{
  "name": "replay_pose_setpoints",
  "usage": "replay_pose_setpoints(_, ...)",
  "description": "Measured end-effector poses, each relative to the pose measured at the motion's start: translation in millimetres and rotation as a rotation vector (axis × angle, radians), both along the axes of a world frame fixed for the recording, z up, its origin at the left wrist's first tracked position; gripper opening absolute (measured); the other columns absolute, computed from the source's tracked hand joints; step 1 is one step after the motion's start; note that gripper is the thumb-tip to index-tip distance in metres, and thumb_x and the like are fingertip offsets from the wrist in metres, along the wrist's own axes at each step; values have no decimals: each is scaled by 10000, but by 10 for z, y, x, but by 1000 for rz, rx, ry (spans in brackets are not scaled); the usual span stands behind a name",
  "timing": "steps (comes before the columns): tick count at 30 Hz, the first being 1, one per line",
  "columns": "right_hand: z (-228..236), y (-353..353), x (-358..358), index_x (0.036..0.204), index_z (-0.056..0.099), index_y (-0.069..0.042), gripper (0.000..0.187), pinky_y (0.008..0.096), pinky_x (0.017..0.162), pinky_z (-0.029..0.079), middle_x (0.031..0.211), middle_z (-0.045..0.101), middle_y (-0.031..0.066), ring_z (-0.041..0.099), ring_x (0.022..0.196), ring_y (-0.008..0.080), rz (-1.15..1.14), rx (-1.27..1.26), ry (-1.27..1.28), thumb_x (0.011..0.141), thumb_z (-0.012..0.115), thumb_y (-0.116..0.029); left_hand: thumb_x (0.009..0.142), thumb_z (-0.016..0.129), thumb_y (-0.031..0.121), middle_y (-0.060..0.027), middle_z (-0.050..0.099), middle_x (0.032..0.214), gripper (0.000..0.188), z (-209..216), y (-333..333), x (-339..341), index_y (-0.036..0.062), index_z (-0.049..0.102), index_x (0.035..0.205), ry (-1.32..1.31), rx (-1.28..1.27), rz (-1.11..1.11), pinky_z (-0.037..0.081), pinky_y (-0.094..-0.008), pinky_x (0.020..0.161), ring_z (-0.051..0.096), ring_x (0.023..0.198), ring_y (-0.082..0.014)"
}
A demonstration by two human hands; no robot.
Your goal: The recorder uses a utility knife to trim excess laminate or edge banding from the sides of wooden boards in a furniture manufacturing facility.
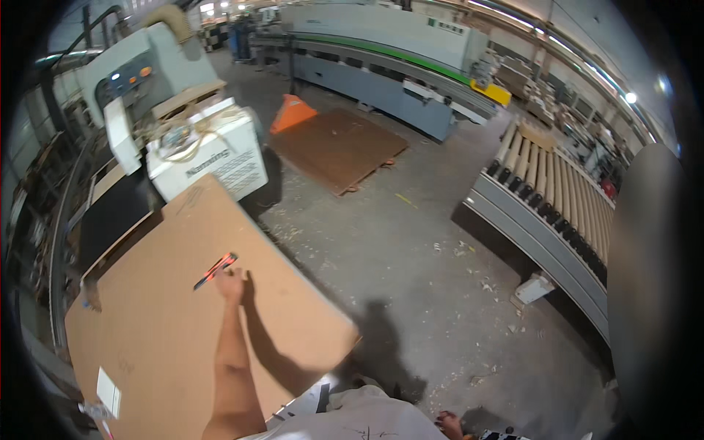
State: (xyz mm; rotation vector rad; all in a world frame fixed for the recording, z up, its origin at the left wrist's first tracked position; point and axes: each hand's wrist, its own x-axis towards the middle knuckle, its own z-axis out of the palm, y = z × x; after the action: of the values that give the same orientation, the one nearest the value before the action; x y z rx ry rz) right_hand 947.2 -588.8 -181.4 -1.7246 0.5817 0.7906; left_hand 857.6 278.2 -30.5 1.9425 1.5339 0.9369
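My left arm stretches forward over a large brown board (161,323). At its end my left hand (231,284) is closed on a red and black utility knife (217,270), which lies slantwise just above the board. The fingers are slightly blurred. Down by my side, near the lower edge, my right hand (449,424) shows only in part, away from the board. Its fingers are too small and dark to make out. A small white card (108,393) rests at the board's near left edge.
Beyond the board stands a machine (139,73) with a white box (209,158) beside it. A brown panel (337,147) lies on the floor by an orange stand (293,114). To the right is a roller conveyor (543,220); a long grey-green machine (374,73) spans the back.
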Motion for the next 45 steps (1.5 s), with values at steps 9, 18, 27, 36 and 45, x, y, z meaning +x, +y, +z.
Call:
replay_pose_setpoints(9,710,328,1818,1389,372,-129,808,629,899,366,1304,466,197,486,1161,378,358,35,84,774,602,-601,760,636,407,-221,533,1174,633,-119,338,392,-3,474,1215,389,-166,78,405,-465,931,506,1097,-409)
replay_pose_setpoints(18,699,1619,4484,1300,471,-143,652,523,765,434,1139,553,120,563,985,297,771,0,104,816,574,-568,779,592,542,-168,397,1348,770,294,-970,1132,50,368,1327,471,-342,298,243,-672,983,367,1243,-399)
replay_pose_setpoints(27,56,3343,7029,1109,507,-159,273,454,605,469,947,580,60,595,740,251,833,-401,238,897,533,-329,750,661,445,-185,396,1338,710,392,-1881,2134,34,396,1266,487,-213,367,291,-605,976,368,1235,-371)
replay_pose_setpoints(36,-741,5582,7536,1272,458,-184,493,532,809,450,1109,554,78,538,1011,275,1019,305,4,904,400,-508,757,675,388,-168,406,1328,661,193,-1191,2107,40,414,1254,417,-79,465,259,-548,1011,361,1242,-341)
replay_pose_setpoints(45,-940,7764,6520,1250,492,-107,459,463,844,455,1169,579,113,555,1032,282,2482,44,-857,889,488,-390,709,716,290,-164,482,1208,534,281,54,1882,57,488,1133,174,-60,548,359,-475,924,448,1137,-335)
